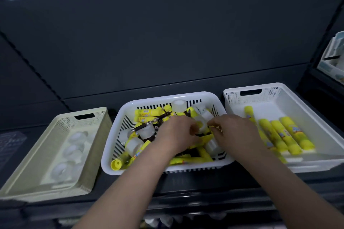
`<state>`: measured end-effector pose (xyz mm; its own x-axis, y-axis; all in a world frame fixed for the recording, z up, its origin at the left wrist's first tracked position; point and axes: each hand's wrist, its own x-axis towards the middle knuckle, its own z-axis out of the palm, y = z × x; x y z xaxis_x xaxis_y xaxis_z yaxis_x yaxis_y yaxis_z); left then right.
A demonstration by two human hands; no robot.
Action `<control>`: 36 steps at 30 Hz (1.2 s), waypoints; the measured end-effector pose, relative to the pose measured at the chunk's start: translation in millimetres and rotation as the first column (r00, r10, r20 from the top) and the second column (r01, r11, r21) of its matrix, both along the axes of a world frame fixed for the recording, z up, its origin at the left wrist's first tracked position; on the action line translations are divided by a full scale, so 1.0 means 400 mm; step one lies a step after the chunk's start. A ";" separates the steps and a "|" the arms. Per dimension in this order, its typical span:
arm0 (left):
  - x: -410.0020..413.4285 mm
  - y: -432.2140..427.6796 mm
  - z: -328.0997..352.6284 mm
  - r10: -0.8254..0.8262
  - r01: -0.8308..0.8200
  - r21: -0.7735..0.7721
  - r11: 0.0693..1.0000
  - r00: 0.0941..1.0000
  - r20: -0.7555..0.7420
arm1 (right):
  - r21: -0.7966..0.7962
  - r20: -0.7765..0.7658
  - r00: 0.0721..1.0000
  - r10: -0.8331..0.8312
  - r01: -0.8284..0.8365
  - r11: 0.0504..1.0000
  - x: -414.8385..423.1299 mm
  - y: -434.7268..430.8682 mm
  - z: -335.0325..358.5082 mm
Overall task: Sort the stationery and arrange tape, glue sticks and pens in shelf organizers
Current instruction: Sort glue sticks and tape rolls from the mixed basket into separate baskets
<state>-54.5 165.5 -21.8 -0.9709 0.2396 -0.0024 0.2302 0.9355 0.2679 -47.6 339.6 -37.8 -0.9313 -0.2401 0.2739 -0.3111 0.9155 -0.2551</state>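
The left hand point(178, 132) and right hand point(235, 130) reach close together into the middle basket point(119, 122) at the shelf's point(204, 180) front edge. It holds mixed glue sticks point(147, 112), tape rolls point(179, 105) and a pen point(158, 119). The fingers curl, but blur hides any grip. Sorted tape point(76, 136) lies in the left basket point(100, 145), and sorted glue point(290, 132) in the right basket point(232, 98).

The left hand point(177, 135) and right hand point(235, 132) reach into the middle basket point(111, 145) of mixed stationery point(146, 112).

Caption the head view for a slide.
Left hand and right hand reach into the middle basket, between tape tray and glue-stick tray.
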 end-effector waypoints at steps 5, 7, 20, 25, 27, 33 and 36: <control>0.004 0.048 -0.034 -0.085 0.055 -0.236 0.970 0.989 -0.119 | -0.024 0.021 0.998 -0.055 0.055 0.998 0.022 0.003 0.004; -0.001 0.022 -0.008 -0.022 0.001 -0.152 0.988 0.991 -0.134 | -0.048 0.037 0.999 -0.034 0.035 0.998 0.025 0.000 0.006; 0.038 -0.224 0.022 0.361 -0.342 0.176 0.923 0.928 -0.091 | -0.122 0.370 0.882 0.291 -0.264 0.957 0.051 -0.147 0.008; 0.047 -0.317 0.054 0.459 -0.432 0.223 0.874 0.885 -0.085 | -0.124 0.257 0.928 0.269 -0.245 0.962 0.051 -0.200 0.037; 0.056 -0.359 0.060 0.492 -0.465 0.232 0.855 0.868 -0.075 | -0.149 0.244 0.925 0.291 -0.261 0.954 0.053 -0.237 0.046; 0.102 -0.454 0.048 0.559 -0.532 0.265 0.804 0.828 -0.034 | -0.185 0.228 0.890 0.395 -0.359 0.915 0.063 -0.399 0.041; 0.119 -0.485 0.044 0.566 -0.542 0.249 0.803 0.824 -0.033 | -0.056 0.298 0.823 0.483 -0.490 0.870 0.058 -0.472 0.027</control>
<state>-7.0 -28.3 -4.2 -0.9299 -0.3568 0.0892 -0.2724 0.8312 0.4847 -24.5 150.9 -27.2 -0.7274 -0.6862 -0.0029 -0.6319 0.6715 -0.3870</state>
